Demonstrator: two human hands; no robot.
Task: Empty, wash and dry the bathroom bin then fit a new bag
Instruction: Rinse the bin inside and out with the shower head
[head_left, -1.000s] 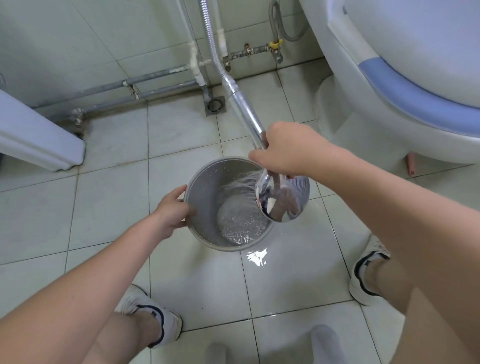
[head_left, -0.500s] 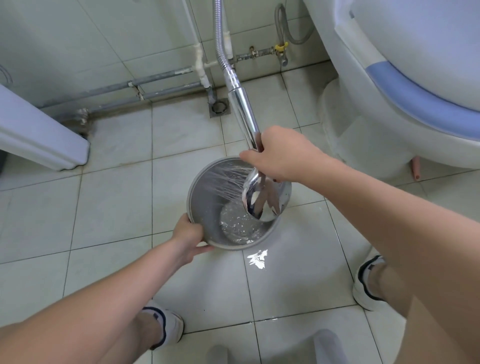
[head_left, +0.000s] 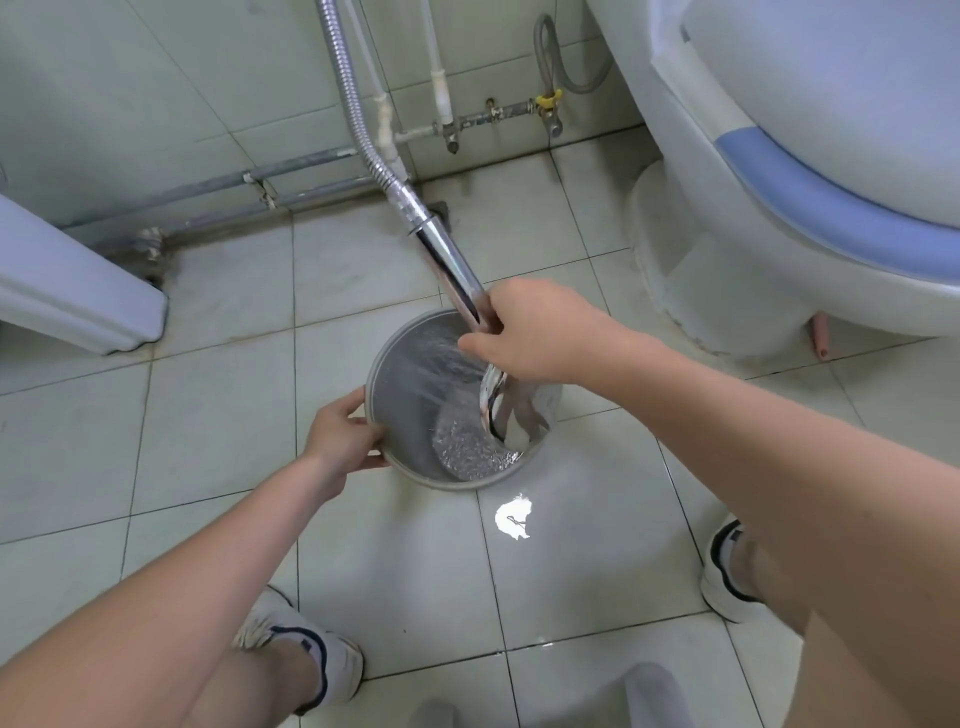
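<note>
A round grey bin (head_left: 402, 374) stands on the tiled floor in the middle of the view, with water pooled in its bottom. My left hand (head_left: 343, 434) grips the bin's near-left rim. My right hand (head_left: 535, 332) holds the chrome shower head (head_left: 452, 265) by its handle, over the bin's far-right edge. The spray face dips inside the bin and water jets hit the left inner wall. The metal hose (head_left: 343, 88) runs up to the wall.
A white toilet (head_left: 779, 208) with a blue seat band fills the right. Pipes and a yellow-handled valve (head_left: 548, 98) run along the back wall. A white fixture (head_left: 78, 291) juts in at the left. My two shoes stand on the wet floor (head_left: 571, 545).
My left hand slid along the bin's left rim, down toward me and partly back up. The shower head sank lower into the bin, its spray turned to the left wall.
</note>
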